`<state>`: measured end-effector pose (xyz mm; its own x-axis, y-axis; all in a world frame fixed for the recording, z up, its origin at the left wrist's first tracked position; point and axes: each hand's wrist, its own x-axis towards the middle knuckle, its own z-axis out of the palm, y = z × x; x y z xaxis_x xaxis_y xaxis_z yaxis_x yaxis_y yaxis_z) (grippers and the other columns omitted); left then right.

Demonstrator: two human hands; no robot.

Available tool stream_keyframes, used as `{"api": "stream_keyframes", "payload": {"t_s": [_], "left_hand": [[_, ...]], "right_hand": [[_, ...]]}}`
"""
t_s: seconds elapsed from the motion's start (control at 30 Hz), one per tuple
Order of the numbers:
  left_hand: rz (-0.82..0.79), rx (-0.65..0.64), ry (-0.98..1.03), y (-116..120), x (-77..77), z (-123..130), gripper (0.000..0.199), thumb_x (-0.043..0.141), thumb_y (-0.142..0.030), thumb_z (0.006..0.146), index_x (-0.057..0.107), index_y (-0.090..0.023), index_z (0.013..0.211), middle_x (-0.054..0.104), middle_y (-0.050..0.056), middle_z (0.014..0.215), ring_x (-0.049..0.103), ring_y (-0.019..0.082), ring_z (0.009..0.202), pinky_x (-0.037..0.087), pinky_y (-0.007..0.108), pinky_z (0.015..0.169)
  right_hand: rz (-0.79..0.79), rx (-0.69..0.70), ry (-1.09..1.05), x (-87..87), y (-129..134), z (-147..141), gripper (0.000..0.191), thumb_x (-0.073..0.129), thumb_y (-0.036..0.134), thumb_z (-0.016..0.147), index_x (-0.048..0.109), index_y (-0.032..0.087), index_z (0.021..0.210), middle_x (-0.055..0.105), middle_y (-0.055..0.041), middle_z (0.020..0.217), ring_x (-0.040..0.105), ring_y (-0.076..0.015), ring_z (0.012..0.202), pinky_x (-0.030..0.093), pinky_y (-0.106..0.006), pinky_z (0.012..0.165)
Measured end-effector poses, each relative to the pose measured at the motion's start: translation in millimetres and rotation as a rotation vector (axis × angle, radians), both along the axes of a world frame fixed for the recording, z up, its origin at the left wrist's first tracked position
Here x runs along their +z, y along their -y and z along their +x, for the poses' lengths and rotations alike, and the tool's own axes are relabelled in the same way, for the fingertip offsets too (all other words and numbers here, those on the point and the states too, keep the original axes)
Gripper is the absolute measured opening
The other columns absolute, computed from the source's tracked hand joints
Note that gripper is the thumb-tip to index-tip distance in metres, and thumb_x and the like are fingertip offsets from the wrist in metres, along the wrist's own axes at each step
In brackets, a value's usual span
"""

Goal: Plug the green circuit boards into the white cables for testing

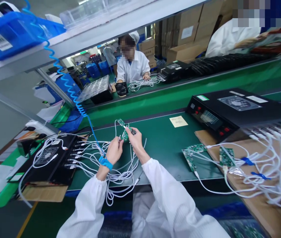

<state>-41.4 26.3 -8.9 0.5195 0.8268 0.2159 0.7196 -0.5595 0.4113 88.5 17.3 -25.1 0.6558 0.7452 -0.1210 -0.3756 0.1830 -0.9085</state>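
Note:
Just above the green bench mat, my right hand (135, 141) is closed on a green circuit board (124, 135), thumb on top. My left hand (115, 150), with a blue wrist strap (105, 162), is pinched at the board's near left edge. A white cable end shows at its fingertips, though the fingers partly hide it. Beyond the hands, a smaller part of the board (121, 123) sticks out with a white lead looping from it. A bundle of white cables (120, 175) lies beneath both wrists.
A black box with plugged cables (56, 162) stands left, a larger black box (229, 109) right. More circuit boards (191, 155) lie wired at the right beside cardboard (254, 185). A blue coiled cord (66, 79) hangs from the shelf. Co-workers (132, 64) sit across the bench.

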Motion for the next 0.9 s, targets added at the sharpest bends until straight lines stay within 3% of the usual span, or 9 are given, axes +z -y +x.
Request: {"api": "stream_keyframes", "payload": {"t_s": [0.1, 0.27, 0.47, 0.6, 0.67, 0.8, 0.9], "left_hand": [[-0.02, 0.011, 0.012, 2.4, -0.1, 0.6, 0.017, 0.041, -0.026, 0.104, 0.056, -0.018, 0.099, 0.068, 0.01, 0.093, 0.066, 0.022, 0.085, 0.049, 0.033, 0.077], [-0.009, 0.046, -0.037, 8.8, 6.9, 2.9, 0.032, 0.039, -0.033, 0.106, 0.054, -0.02, 0.08, 0.063, 0.006, 0.074, 0.063, 0.021, 0.071, 0.038, 0.03, 0.066], [0.018, 0.075, -0.094, 12.9, 12.0, 4.1, 0.028, 0.042, -0.032, 0.106, 0.062, -0.017, 0.092, 0.065, 0.008, 0.073, 0.066, 0.023, 0.072, 0.032, 0.03, 0.062], [0.004, -0.026, -0.088, 13.5, 6.8, -0.6, 0.036, 0.045, -0.031, 0.104, 0.065, -0.016, 0.13, 0.067, 0.005, 0.072, 0.065, 0.021, 0.067, 0.039, 0.029, 0.067], [-0.009, -0.105, -0.068, 14.1, 3.3, -4.0, 0.043, 0.044, -0.033, 0.104, 0.062, -0.015, 0.14, 0.066, 0.005, 0.072, 0.064, 0.02, 0.066, 0.042, 0.03, 0.07], [-0.127, -0.235, -0.039, 14.1, 3.5, -8.4, 0.058, 0.054, -0.053, 0.098, 0.065, -0.01, 0.136, 0.065, 0.007, 0.08, 0.062, 0.021, 0.072, 0.05, 0.033, 0.074], [-0.273, -0.303, -0.008, 6.0, 13.6, -6.7, 0.054, 0.05, -0.059, 0.097, 0.075, -0.014, 0.114, 0.068, 0.011, 0.098, 0.066, 0.023, 0.091, 0.053, 0.036, 0.087]], "right_hand": [[0.022, -0.021, -0.055, 1.1, -1.2, -0.8, 0.041, 0.081, 0.046, 0.069, 0.07, 0.014, 0.093, 0.069, -0.0017, 0.079, 0.06, -0.0142, 0.07, 0.046, -0.025, 0.063], [0.02, -0.014, -0.197, 1.7, -4.2, -0.9, 0.035, 0.082, 0.042, 0.072, 0.068, 0.015, 0.087, 0.062, 0.0021, 0.063, 0.055, -0.0121, 0.056, 0.042, -0.024, 0.053], [0.03, 0.052, -0.378, 3.8, -3.2, -2.6, 0.03, 0.085, 0.032, 0.072, 0.06, 0.017, 0.066, 0.047, 0.0075, 0.047, 0.039, -0.0068, 0.04, 0.031, -0.022, 0.039], [0.005, -0.009, -0.475, 2.8, -7.4, 9.7, 0.027, 0.079, 0.023, 0.078, 0.056, 0.018, 0.063, 0.048, 0.0076, 0.046, 0.039, -0.0057, 0.038, 0.031, -0.02, 0.037], [-0.01, -0.054, -0.512, 1.1, -11.5, 21.0, 0.027, 0.076, 0.019, 0.079, 0.055, 0.019, 0.063, 0.049, 0.0076, 0.047, 0.04, -0.0054, 0.037, 0.032, -0.018, 0.036], [-0.007, -0.119, -0.578, 0.2, -21.7, 45.9, 0.018, 0.07, 0.016, 0.084, 0.056, 0.019, 0.074, 0.056, 0.0063, 0.054, 0.051, -0.0075, 0.042, 0.039, -0.017, 0.039], [0.053, -0.103, -0.621, 4.0, -29.9, 62.0, 0.013, 0.059, 0.015, 0.089, 0.053, 0.02, 0.08, 0.063, 0.0032, 0.064, 0.062, -0.0102, 0.051, 0.05, -0.019, 0.047]]}}
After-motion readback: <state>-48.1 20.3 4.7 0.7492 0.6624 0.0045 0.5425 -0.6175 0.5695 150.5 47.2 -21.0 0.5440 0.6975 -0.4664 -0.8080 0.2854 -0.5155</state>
